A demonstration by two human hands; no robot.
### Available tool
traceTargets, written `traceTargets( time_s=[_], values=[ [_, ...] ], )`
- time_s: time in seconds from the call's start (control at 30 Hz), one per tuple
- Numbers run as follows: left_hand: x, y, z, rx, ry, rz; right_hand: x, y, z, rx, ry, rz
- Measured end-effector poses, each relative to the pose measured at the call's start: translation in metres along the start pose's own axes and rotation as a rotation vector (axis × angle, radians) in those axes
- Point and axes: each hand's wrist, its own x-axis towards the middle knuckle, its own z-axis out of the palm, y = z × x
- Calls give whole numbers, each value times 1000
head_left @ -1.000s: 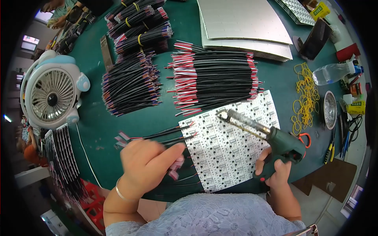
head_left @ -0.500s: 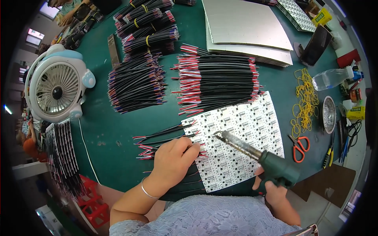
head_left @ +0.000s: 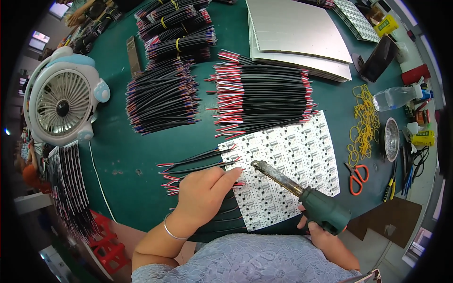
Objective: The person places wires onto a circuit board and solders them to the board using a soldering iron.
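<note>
My left hand point(head_left: 202, 195) is closed in a pinch at the left edge of a white circuit board panel point(head_left: 292, 165). Its fingers press on a black cable with red and white ends, mostly hidden under the hand. Several similar cables point(head_left: 200, 154) stick out leftward from that edge, above and below the hand. Gripped in my right hand point(head_left: 323, 238) is a green soldering gun point(head_left: 326, 210) with a long metal barrel. The barrel points up and left, its tip over the panel just right of my left fingertips.
Loose black cables lie in two piles point(head_left: 276, 96) point(head_left: 163, 101) beyond the panel. Tied bundles point(head_left: 181, 45) and grey sheets point(head_left: 297, 30) sit farther back. A fan point(head_left: 63, 104) stands left. Yellow rubber bands point(head_left: 364, 122), orange-handled scissors point(head_left: 358, 179) and a metal bowl point(head_left: 391, 139) lie right.
The soldering gun has shifted a little left, its tip moving left and slightly nearer to me. My left hand has moved slightly, its fingertips still at the panel edge.
</note>
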Motion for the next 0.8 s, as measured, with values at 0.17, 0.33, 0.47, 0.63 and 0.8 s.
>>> traceTargets(
  time_s=[0.17,0.33,0.47,0.63,0.8],
  values=[
    [-3,-1,11,-43,-16,41,-1,1,-3,-239,-57,-27],
    [-3,-1,11,-17,4,70,5,-4,-4,-558,-107,-240],
    [-2,-1,12,-17,9,80,1,1,-1,-574,-74,-246],
    [-2,-2,14,-19,13,78,-1,-1,2,-523,-41,-65],
    [-1,-2,13,-26,3,65,1,0,5,-472,-35,-34]
  ],
)
